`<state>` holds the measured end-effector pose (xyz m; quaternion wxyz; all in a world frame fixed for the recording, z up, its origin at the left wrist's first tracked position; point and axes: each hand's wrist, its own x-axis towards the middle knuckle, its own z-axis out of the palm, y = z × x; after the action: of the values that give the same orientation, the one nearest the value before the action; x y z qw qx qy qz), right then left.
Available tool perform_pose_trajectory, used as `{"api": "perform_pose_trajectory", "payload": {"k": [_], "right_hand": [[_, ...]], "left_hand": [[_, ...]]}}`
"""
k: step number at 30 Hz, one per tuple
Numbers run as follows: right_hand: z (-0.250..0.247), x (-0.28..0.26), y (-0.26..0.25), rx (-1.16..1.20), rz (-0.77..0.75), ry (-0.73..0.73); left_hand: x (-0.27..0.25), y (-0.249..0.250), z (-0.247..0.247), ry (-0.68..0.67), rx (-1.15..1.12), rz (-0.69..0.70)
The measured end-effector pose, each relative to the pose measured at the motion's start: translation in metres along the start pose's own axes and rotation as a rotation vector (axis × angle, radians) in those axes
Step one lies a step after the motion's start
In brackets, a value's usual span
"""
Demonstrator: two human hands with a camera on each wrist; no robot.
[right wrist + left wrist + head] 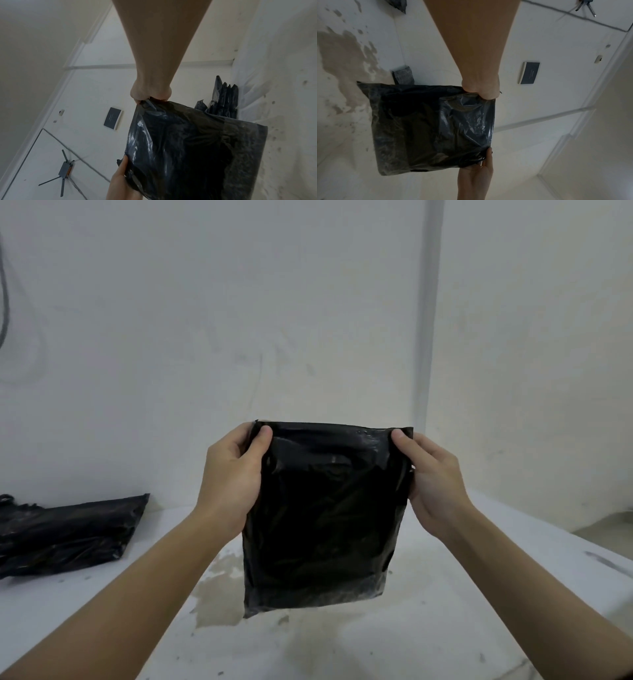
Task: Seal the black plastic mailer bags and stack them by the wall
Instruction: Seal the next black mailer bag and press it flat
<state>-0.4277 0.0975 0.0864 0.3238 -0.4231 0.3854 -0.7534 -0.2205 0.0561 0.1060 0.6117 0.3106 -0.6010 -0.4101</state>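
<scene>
A: Which surface carries the items?
B: A white worktop [445,628], set against the wall; scuffed, with a brownish stain [219,594] near its middle.
A: What lies directly on it?
B: A stack of black mailer bags [65,534], at the far left, close to the wall and well apart from the stain.

A bare, makeshift packing room. White walls [308,302] rise behind a stained white tabletop [342,638]. Filled black mailer bags [65,532] lie piled against the wall.
</scene>
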Motion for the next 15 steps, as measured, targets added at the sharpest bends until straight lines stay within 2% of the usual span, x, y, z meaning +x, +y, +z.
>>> {"api": "perform_pose_trajectory", "payload": {"k": [9, 15], "right_hand": [[-0.047, -0.037, 0.0, 0.106, -0.036, 0.22], [-0.064, -0.057, 0.006, 0.063, -0.04, 0.302]], "left_hand": [[-0.027, -0.02, 0.053, -0.06, -0.095, -0.11], [-0.043, -0.032, 0.068, -0.048, -0.12, -0.163]]}}
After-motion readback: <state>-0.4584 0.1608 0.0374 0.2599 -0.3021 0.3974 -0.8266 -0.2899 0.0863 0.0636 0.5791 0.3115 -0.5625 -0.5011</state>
